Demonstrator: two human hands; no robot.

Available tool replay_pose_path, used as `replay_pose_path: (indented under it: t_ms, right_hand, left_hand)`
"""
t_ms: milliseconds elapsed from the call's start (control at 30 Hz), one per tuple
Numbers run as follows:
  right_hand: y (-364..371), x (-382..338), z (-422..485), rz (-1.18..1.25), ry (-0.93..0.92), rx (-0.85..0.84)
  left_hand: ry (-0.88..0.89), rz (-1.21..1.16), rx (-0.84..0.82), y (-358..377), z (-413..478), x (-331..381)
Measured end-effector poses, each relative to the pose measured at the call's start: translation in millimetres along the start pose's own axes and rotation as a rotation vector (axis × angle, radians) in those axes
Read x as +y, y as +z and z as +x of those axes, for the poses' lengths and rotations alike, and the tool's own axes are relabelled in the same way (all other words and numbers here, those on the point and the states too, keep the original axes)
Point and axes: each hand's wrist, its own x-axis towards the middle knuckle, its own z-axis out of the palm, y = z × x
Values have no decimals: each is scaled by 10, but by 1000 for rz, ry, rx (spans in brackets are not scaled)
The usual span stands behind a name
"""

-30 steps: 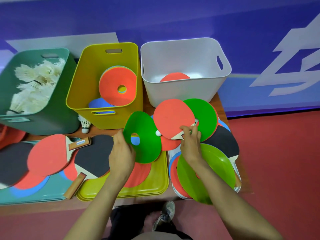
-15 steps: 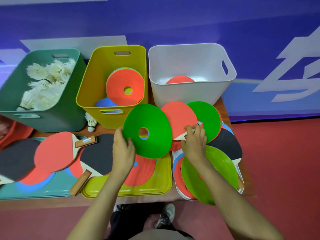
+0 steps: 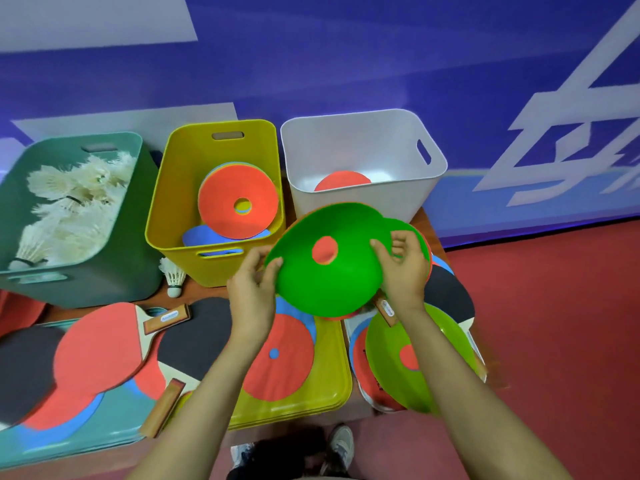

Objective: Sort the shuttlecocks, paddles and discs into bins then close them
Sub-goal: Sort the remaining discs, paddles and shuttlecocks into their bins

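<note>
I hold a green disc (image 3: pixel 329 275) with a centre hole, tilted above the table in front of the white bin (image 3: pixel 391 202). My left hand (image 3: pixel 254 289) pinches its left edge. My right hand (image 3: pixel 401 271) curls over its right edge. A red paddle lies right under the disc: red shows through the hole and its wooden handle (image 3: pixel 386 310) pokes out below my right hand. The yellow bin (image 3: pixel 173 202) holds red and blue discs (image 3: pixel 239 206). White shuttlecocks fill the green bin (image 3: pixel 131 244), and a red paddle (image 3: pixel 341 180) lies in the white bin.
A loose shuttlecock (image 3: pixel 173 277) stands before the yellow bin. Red and black paddles (image 3: pixel 100 351) lie on a teal lid (image 3: pixel 69 441) at the left. A yellow lid (image 3: pixel 332 368) carries a red disc (image 3: pixel 280 358). On the right are a lime disc (image 3: pixel 440 344) and a black paddle (image 3: pixel 446 292).
The green disc has moved right and up, from beside the red paddle to on top of it. My right hand now grasps the disc's right edge.
</note>
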Motion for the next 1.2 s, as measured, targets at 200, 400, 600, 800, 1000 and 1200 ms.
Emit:
replay_pose_path:
  t_ms: [200,400,600,800,1000,1200]
  right_hand:
    - [200,-398,194,-46,-73,-25]
    - [769,-850,402,-26,-206,-85]
    - [1308,-1126,644,-143,-310,-89]
    - [2035,-1268,905,-534,-435,-225]
    - [2636,-1227,1167,-802,-415,-426]
    - [3043,-1026,1236,-824,-333,-715]
  left_hand:
    - [94,30,163,-283,554,224]
    - [80,128,282,-765,1067,279]
    - [25,703,31,-1233,1675,26]
    - [-14,1146,-357,-1055,2005,-55]
    - [-45,1130,-593,-873,2391,-380]
    - [13,1094,-585,-828,2622,-649]
